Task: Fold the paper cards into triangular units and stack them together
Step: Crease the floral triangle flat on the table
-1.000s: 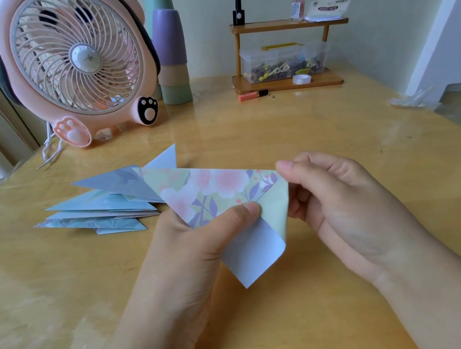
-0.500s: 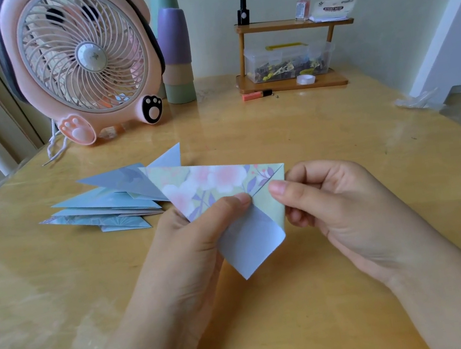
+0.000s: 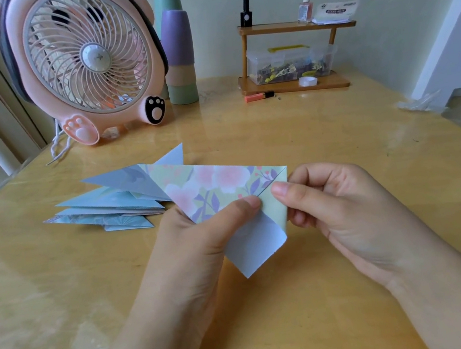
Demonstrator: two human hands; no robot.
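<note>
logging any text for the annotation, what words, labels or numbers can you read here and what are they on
"STICKY NOTE", or close to it: dark label on the white packet on the wooden shelf; blurred, so uncertain.
Smaller print on that packet: too small to read.
Black bottle and pink nail polish bottle: no label readable.
Floral card, folded pile, fan: no text.

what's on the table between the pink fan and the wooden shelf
Head view: a stack of cups, between the fan and the shelf on the table.
</note>
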